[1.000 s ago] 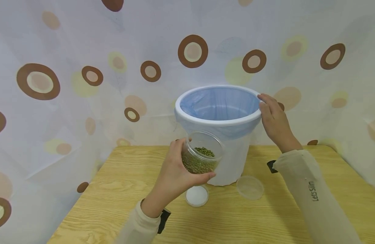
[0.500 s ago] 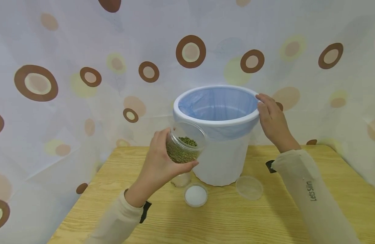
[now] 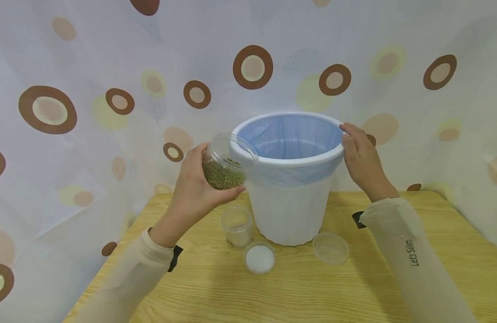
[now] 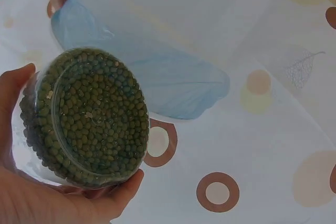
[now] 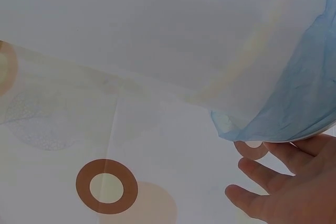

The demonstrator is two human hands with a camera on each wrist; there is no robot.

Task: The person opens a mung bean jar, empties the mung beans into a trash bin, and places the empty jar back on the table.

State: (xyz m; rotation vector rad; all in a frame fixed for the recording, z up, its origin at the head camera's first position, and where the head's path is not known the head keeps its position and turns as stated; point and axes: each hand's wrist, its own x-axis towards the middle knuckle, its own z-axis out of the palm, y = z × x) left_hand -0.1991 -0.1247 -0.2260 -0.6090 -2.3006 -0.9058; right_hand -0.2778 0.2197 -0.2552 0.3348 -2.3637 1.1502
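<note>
My left hand (image 3: 193, 190) grips a clear plastic jar (image 3: 234, 152), thumb and fingers round its sides. Green mung beans (image 4: 100, 116) fill its lower part. The jar is tilted, with its open mouth toward the left rim of a white bin (image 3: 290, 211). A blue bag (image 3: 290, 134) lines this bin and folds over below the rim. At the bin's right side, my right hand (image 3: 363, 163) touches the rim with its fingertips. The right wrist view shows this hand's fingers (image 5: 262, 174) spread and mostly straight beside the blue bag.
A clear jar (image 3: 237, 226) stands on the wooden table (image 3: 184, 287), left of the bin's foot. Before it sits a round container with a white top or white contents (image 3: 259, 259). A clear round lid (image 3: 330, 248) lies to the right. Patterned cloth (image 3: 91, 179) hangs behind.
My left hand has moved left and up with the jar of mung beans, from before the bin to its left rim. The clear jar on the table has come into view. My right hand stays at the rim.
</note>
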